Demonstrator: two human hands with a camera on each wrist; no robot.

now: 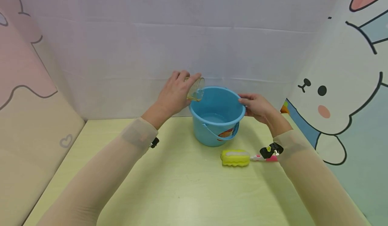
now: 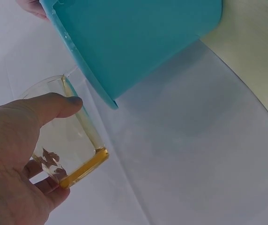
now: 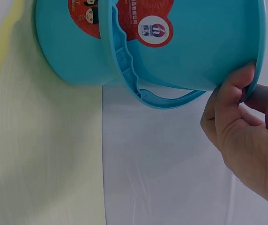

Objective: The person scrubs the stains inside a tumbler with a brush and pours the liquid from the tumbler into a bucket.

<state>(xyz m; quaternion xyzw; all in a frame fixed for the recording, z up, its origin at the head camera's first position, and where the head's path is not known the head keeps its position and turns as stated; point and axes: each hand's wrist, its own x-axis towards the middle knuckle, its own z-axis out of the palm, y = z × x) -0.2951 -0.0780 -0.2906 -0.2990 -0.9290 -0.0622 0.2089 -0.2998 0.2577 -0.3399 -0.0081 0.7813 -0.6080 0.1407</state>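
A blue bucket (image 1: pixel 209 131) stands upright on the table near the back wall, with a little liquid showing at its bottom. My left hand (image 1: pixel 175 93) grips a clear, amber-tinted glass (image 1: pixel 196 90) and holds it tipped on its side at the bucket's left rim. In the left wrist view the thumb lies along the glass (image 2: pixel 70 136) and fingers curl behind it. My right hand (image 1: pixel 257 108) pinches the bucket's right rim, thumb over the edge and fingers outside, as the right wrist view shows. The bucket's handle (image 3: pixel 122 56) hangs down its front, over a red sticker (image 3: pixel 155 30).
In front of the bucket a yellow sponge brush (image 1: pixel 235 158) lies on the pale table (image 1: pixel 182 192), its pink and white handle (image 1: pixel 271 158) partly behind my right wrist. A white sheet (image 1: pixel 182 44) rises behind, and cartoon-printed panels (image 1: pixel 342 94) flank both sides.
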